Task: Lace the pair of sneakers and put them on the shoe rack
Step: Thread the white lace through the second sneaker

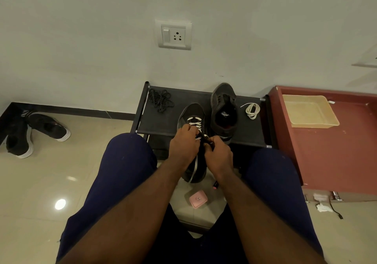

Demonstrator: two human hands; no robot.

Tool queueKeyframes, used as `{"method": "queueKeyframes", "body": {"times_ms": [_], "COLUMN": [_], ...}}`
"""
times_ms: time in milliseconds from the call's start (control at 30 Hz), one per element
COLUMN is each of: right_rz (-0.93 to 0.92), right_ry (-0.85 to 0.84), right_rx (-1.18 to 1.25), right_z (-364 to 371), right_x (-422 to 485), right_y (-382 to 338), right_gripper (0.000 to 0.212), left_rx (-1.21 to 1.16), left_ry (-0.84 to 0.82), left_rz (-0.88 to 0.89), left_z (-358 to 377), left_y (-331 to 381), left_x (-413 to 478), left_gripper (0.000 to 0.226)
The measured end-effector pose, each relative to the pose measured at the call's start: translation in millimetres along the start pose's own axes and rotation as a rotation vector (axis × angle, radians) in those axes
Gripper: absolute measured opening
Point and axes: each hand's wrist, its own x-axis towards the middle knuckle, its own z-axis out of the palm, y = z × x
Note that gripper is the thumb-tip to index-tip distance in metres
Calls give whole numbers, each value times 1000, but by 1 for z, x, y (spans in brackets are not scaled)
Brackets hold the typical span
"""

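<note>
A dark grey sneaker [192,114] with a white lace partly threaded through its eyelets lies half on the front edge of the black shoe rack [163,121], heel toward me. My left hand [184,144] grips the sneaker at its upper eyelets, fingers curled over the lace. My right hand [218,154] pinches the lace end beside the tongue. The second grey sneaker [223,108], unlaced, stands on the rack just to the right. A coiled white lace [253,110] lies further right, and a tangled black lace [160,99] lies at the rack's back left.
Another pair of black shoes with white soles [30,133] lies on the tiled floor at the left. A red-brown cabinet [330,153] with a beige tray [308,111] stands right of the rack. A pink case [197,198] lies on the floor between my knees.
</note>
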Motion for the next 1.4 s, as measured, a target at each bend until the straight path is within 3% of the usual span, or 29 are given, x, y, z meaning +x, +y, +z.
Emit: {"method": "queueKeyframes", "body": {"times_ms": [233, 300, 400, 500, 600, 667, 767, 867, 933, 1200, 1400], "right_rz": [-1, 6, 12, 18, 16, 16, 19, 11, 8, 2, 2], "right_ry": [-3, -5, 3, 20, 27, 23, 12, 14, 9, 17, 13], "right_rx": [13, 15, 5, 39, 75, 72, 61, 61, 60, 40, 32], "right_z": [1, 0, 0, 2, 2, 2, 2, 2, 1, 2, 2], "right_x": [1, 1, 1, 4, 5, 5, 5, 5, 5, 4, 4], "right_y": [1, 1, 2, 2, 1, 1, 0, 1, 1, 2, 2], "right_gripper": [10, 11, 12, 12, 11, 11, 11, 10, 9, 10, 12], "left_rx": [73, -16, -411, -1141, -1536, -1457, -805, -304, -95, 75, -431], "left_ry": [-24, -36, -83, -199, -102, 16, 88, -28, -79, -28, -37], "left_rz": [62, 47, -129, -509, -684, -683, -403, -111, -19, 17, -176], "left_z": [3, 4, -4, -27, -40, -42, -30, -13, -6, -3, -13], "left_y": [-2, -6, -3, 5, 3, 1, -4, -9, -7, -6, 2], "left_x": [0, 2, 6, 7, 10, 11, 9, 4, 1, 3, 4], "left_gripper": [16, 14, 9, 14, 25, 23, 8, 23, 31, 18, 6]}}
